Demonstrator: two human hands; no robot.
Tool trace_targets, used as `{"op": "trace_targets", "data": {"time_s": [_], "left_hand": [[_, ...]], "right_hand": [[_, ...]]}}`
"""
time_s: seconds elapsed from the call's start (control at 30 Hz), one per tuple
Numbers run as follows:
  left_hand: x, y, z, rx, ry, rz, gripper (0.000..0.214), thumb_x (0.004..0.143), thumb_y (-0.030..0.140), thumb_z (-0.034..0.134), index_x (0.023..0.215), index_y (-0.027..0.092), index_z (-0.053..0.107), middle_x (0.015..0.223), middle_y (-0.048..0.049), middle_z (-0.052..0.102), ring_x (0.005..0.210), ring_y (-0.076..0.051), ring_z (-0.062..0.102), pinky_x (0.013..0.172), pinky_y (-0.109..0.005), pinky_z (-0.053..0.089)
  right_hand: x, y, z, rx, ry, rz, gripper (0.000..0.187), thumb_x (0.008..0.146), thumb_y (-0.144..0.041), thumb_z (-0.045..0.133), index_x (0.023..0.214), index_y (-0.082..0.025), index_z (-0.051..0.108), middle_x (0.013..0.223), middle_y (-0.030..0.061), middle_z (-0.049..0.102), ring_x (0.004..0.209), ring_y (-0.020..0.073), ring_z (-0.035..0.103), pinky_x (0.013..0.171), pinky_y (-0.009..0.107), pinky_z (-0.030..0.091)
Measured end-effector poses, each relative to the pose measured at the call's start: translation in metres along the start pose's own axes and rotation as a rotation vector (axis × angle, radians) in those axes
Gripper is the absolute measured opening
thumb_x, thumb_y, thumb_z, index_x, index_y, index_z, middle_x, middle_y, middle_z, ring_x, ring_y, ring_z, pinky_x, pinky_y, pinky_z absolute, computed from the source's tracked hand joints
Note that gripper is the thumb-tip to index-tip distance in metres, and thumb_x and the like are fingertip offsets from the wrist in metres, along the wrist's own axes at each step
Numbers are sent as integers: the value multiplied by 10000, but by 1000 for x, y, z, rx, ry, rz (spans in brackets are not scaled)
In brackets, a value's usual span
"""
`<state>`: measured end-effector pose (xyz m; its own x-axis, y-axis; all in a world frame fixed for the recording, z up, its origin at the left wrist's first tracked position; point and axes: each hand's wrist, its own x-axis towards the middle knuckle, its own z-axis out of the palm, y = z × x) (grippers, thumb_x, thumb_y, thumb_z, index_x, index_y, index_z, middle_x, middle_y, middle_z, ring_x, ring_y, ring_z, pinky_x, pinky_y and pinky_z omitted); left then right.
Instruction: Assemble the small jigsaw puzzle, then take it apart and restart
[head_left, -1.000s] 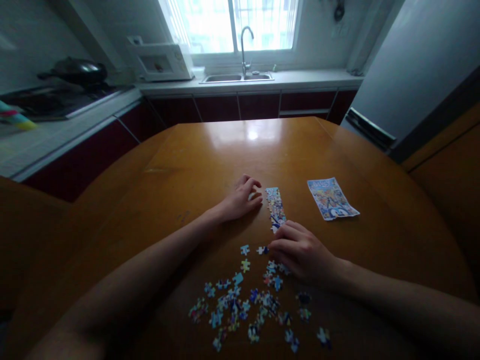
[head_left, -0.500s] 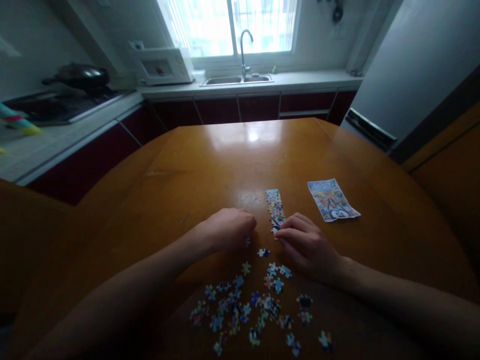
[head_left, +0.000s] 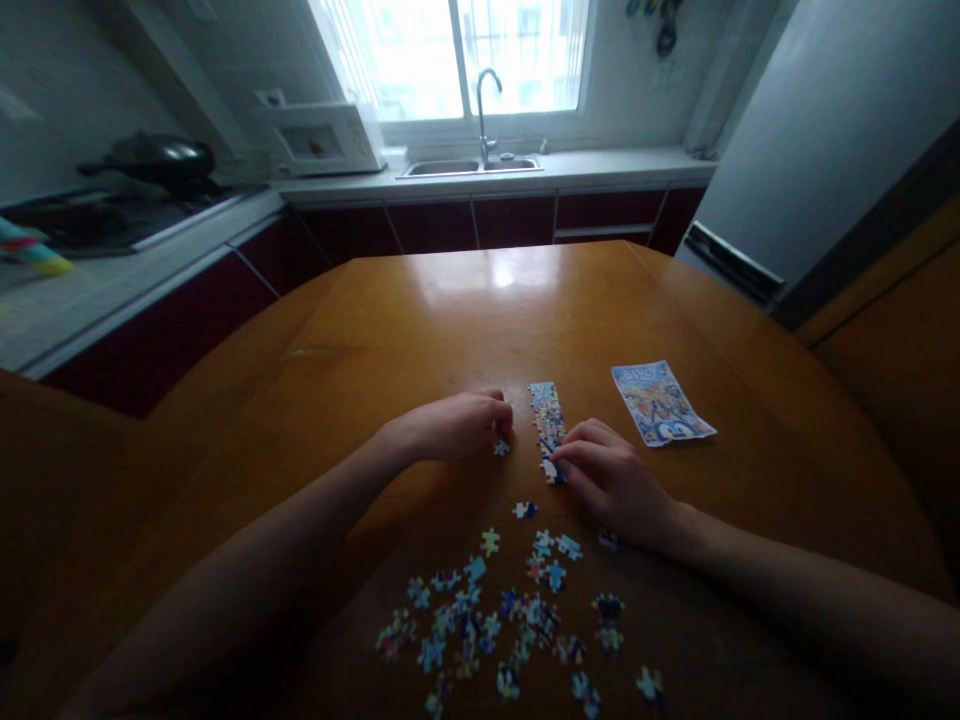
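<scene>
From my remote seat I see a glossy orange-brown desk (head_left: 405, 330). The puzzle strip (head_left: 547, 412) is pale blue at its far end, speckled multicoloured along its middle, white and dark blue at its near end. I make out loose pieces (head_left: 469, 595) in light blue, deep blue and white, and one yellowish piece (head_left: 490, 542). The picture sheet (head_left: 660, 400) shows a busy multicoloured print on blue. Beyond, I see dark red cupboards (head_left: 431, 228).

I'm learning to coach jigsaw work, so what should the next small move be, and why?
I'd probably have the right hand gently press the strip flat at its near end: that hand is right there, while the left hand is off to the side, by a loose piece.
</scene>
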<state>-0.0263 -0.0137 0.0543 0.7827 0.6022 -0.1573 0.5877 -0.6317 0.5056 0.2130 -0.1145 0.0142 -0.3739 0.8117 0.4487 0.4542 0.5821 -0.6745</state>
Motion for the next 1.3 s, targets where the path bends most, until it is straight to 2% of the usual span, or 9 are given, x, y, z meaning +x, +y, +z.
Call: {"op": "trace_targets", "data": {"time_s": [0.3, 0.47, 0.57, 0.7, 0.77, 0.87, 1.0, 1.17, 1.3], "left_hand": [[0, 6, -6, 1, -123, 95, 161, 742, 53, 585, 776, 191, 662, 919, -35, 622, 776, -139, 578, 703, -238, 462], [3, 0, -10, -88, -172, 114, 119, 777, 84, 588, 783, 186, 650, 766, -1, 653, 683, -122, 570, 632, -226, 442], [11, -12, -9, -188, -32, 90, 76, 831, 154, 598, 821, 182, 667, 753, 0, 672, 676, -116, 582, 623, -221, 448], [30, -28, 6, -332, 430, -42, 105, 854, 231, 618, 860, 149, 685, 787, -37, 705, 687, -122, 609, 635, -230, 475], [40, -32, 17, -364, 553, -77, 125, 846, 240, 632, 863, 143, 708, 775, -42, 717, 671, -122, 603, 626, -230, 469], [51, -34, 29, -359, 599, -80, 146, 837, 254, 650, 857, 144, 743, 780, -41, 734, 664, -119, 592, 621, -227, 446], [57, -38, 32, -343, 620, -102, 164, 840, 263, 654, 868, 145, 764, 790, -44, 750, 669, -127, 602, 632, -235, 445], [56, -41, 28, -354, 626, -135, 148, 840, 242, 658, 870, 145, 765, 821, -61, 762, 712, -146, 646, 672, -255, 483], [55, -38, 26, -422, 628, -140, 143, 833, 240, 679, 887, 139, 766, 849, -75, 771, 737, -154, 669, 683, -259, 511]], "right_hand": [[3, 2, 1, 26, 11, 46, 152, 934, -179, 560, 883, -187, 703, 882, 65, 647, 870, 192, 577, 792, 373, 483], [3, 4, 1, 41, 8, 72, 149, 935, -187, 564, 879, -189, 703, 884, 58, 650, 875, 188, 583, 803, 369, 483], [4, 6, 2, 58, 16, 101, 148, 933, -180, 564, 880, -188, 703, 896, 56, 652, 888, 185, 591, 812, 363, 482], [6, 9, 3, 94, 30, 175, 141, 929, -188, 570, 890, -185, 705, 923, 59, 656, 896, 184, 601, 804, 354, 485], [8, 8, 2, 99, 36, 212, 135, 920, -185, 577, 881, -187, 707, 918, 56, 656, 894, 185, 605, 796, 350, 483], [10, 4, -2, 94, 38, 264, 139, 908, -182, 582, 848, -190, 708, 903, 53, 657, 878, 187, 609, 771, 342, 480], [20, 4, -9, 26, 57, 293, 143, 896, -188, 585, 825, -190, 708, 879, 56, 662, 872, 198, 609, 783, 358, 481], [47, 30, -5, -144, 116, 274, 179, 865, -132, 574, 927, -181, 734, 943, 78, 664, 967, 224, 596, 890, 392, 472], [66, 50, 6, -279, 104, 245, 227, 876, -140, 573, 1020, -179, 744, 1001, 97, 650, 1009, 236, 570, 917, 385, 460]]}}
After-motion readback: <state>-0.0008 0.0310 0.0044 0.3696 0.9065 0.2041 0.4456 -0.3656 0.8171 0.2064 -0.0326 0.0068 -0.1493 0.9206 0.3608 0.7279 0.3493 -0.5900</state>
